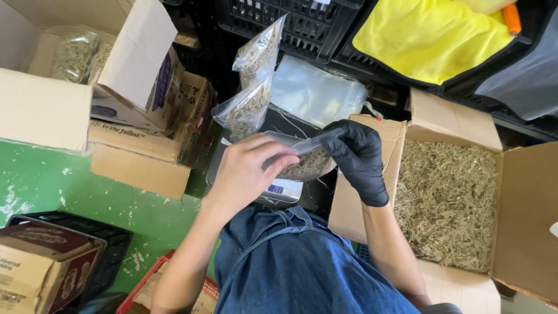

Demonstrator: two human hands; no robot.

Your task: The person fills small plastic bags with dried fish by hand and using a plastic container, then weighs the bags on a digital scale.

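Head view, herb bag (305,163) pinched between left hand (247,168), gloved right hand (360,157)

Black glove (361,160), yellow cloth (430,38), green floor (52,186), blue denim apron (302,267).

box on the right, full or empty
Partly full. The open cardboard box holds a bed of dry, straw-coloured shredded plant material across its bottom, with bare inner walls showing above it.
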